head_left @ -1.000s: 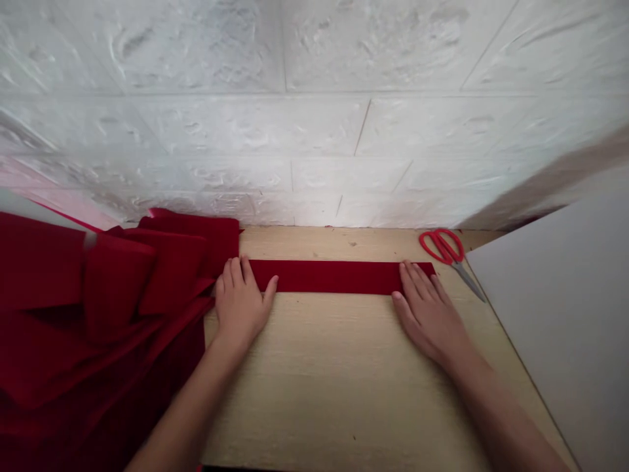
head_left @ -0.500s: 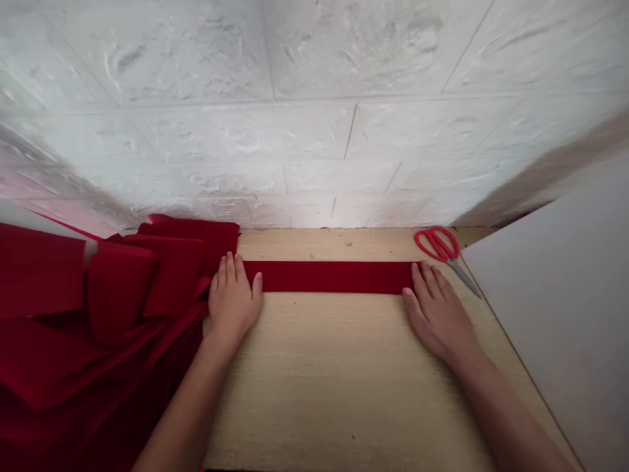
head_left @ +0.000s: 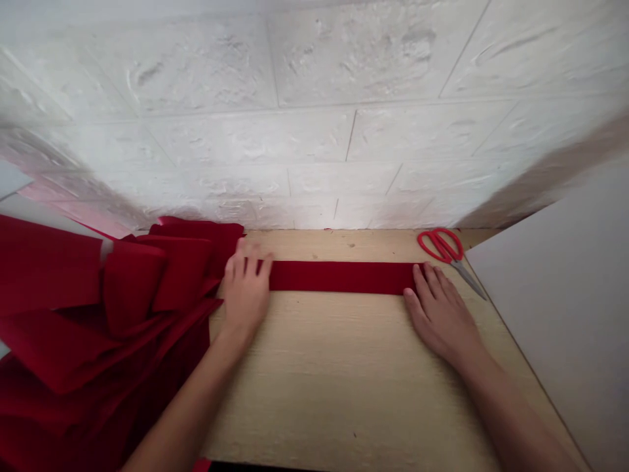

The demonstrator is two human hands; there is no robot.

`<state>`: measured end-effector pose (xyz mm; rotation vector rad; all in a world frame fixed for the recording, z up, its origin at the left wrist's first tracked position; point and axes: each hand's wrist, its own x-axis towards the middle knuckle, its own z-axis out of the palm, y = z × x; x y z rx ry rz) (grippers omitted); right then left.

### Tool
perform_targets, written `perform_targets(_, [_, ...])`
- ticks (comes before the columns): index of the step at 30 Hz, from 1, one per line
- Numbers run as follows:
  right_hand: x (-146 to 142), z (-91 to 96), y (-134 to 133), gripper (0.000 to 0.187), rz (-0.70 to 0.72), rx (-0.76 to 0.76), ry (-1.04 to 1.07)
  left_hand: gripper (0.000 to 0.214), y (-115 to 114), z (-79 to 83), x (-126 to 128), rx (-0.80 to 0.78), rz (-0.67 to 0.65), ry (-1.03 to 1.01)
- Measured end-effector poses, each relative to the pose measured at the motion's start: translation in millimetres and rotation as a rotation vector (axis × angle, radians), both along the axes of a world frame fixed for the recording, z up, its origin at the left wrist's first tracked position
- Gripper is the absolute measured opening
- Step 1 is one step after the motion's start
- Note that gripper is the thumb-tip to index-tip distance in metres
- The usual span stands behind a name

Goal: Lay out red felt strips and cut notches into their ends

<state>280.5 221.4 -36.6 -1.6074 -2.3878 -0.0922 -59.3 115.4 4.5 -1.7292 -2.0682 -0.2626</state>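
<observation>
A long folded strip of red cloth (head_left: pixel 339 276) lies across the far part of a light wooden table (head_left: pixel 344 380). My left hand (head_left: pixel 246 292) rests flat on the strip's left end, fingers stretched out, close to a heap of red cloth (head_left: pixel 98 314). Over at the strip's right end lies my right hand (head_left: pixel 439 311), flat with its fingers apart and the fingertips on the cloth. Neither hand grips anything.
Red-handled scissors (head_left: pixel 445 249) lie at the table's back right, just beyond my right hand. A white brick-pattern wall (head_left: pixel 314 131) stands right behind the table. A grey board (head_left: pixel 555 314) borders the table on the right.
My left hand has slid a little to the right and further back along the strip. My right hand moved slightly right a second ago and now stays still.
</observation>
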Motion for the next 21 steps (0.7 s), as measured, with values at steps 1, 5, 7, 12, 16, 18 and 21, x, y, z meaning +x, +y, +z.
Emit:
perform_targets(1, [0, 0.6, 0, 0.073, -0.003, -0.008, -0.009, 0.044, 2, 2.5, 4, -0.013, -0.127, 0.006])
perform_targets(5, [-2, 3.1, -1, 0.074, -0.001, -0.004, -0.019, 0.044, 11, 2.0, 34, -0.052, -0.425, -0.112])
perform_targets(7, [-2, 3.3, -1, 0.073, -0.005, 0.002, -0.02, 0.054, 14, -4.7, 52, -0.117, -0.459, -0.169])
perform_targets(12, [0, 0.0, 0, 0.073, -0.006, 0.002, -0.019, 0.069, 15, -21.5, 66, -0.28, -0.301, -0.205])
perform_targets(16, [2, -1.4, 1, 0.074, 0.005, 0.006, 0.0, 0.065, 13, -21.9, 42, -0.255, -0.127, -0.199])
perform_targets(18, [1, -0.3, 1, 0.075, 0.003, -0.002, -0.009, 0.064, 11, -20.6, 26, -0.237, -0.035, -0.198])
perform_targets(21, [0, 2.0, 1, 0.076, -0.011, -0.022, -0.038, 0.063, 8, -20.2, 7, -0.219, 0.053, -0.214])
